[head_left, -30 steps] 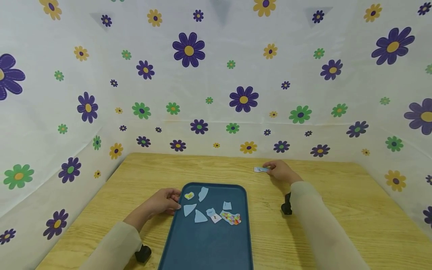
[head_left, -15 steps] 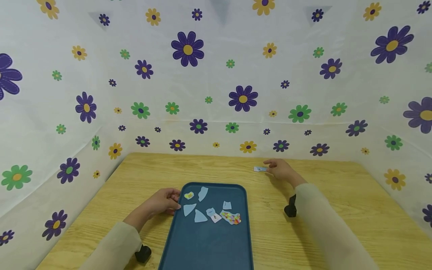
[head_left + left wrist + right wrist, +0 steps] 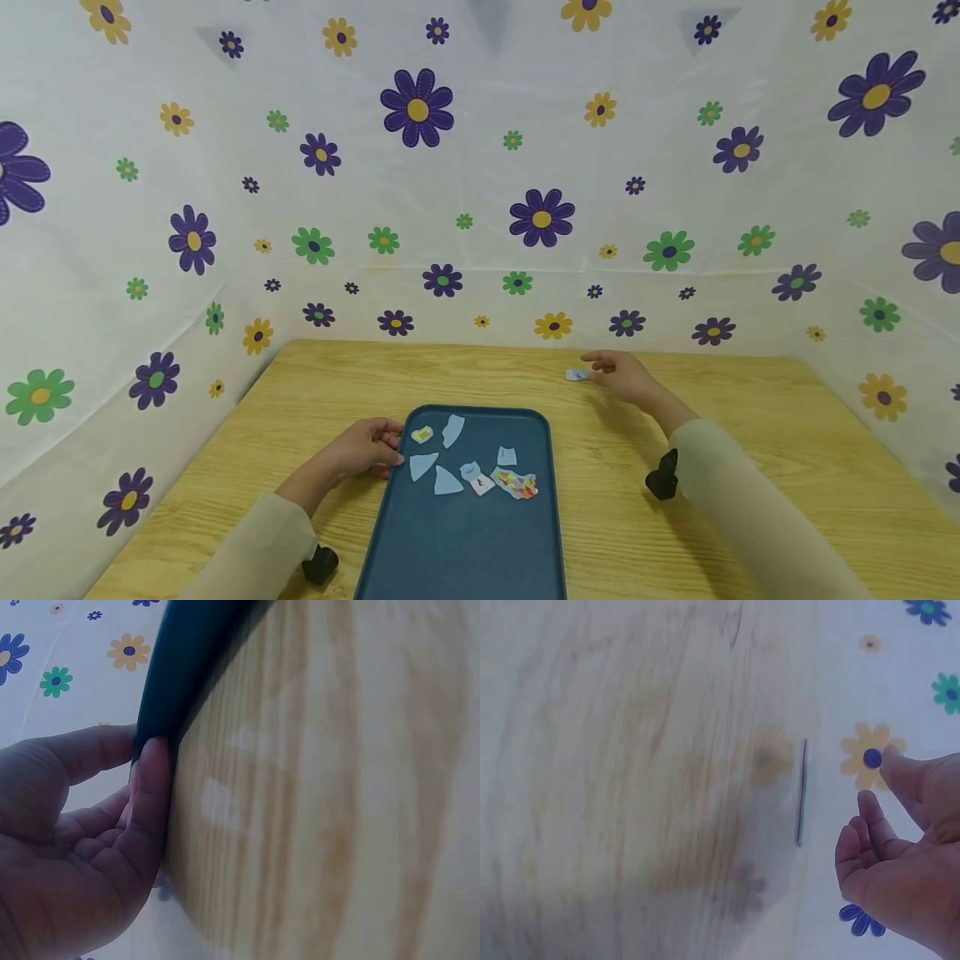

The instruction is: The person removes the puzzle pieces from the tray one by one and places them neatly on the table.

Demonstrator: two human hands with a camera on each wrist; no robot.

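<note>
In the head view my left hand (image 3: 367,447) holds the left rim of a dark blue tray (image 3: 465,550) near its far corner. The left wrist view shows thumb and fingers pinching the tray's edge (image 3: 161,697). On the far right part of the table lies a small light blue paper piece (image 3: 577,375) with a dark mark. Just right of it is my right hand (image 3: 626,379), thumb and fingers apart. From the right wrist, that paper piece (image 3: 802,795) appears nearly edge-on, with a gap between it and my fingertips.
Several cut paper pieces lie in the tray: a yellow one (image 3: 422,435), plain light blue ones such as a wedge (image 3: 447,482), a piece with a dark mark (image 3: 477,478), and a multicoloured one (image 3: 515,482). The wooden table (image 3: 360,375) meets a flower-patterned cloth (image 3: 450,183).
My right hand has let go of the paper piece and drawn slightly right, its fingers parting. The paper stays on the table. My left hand and the tray have not visibly moved.
</note>
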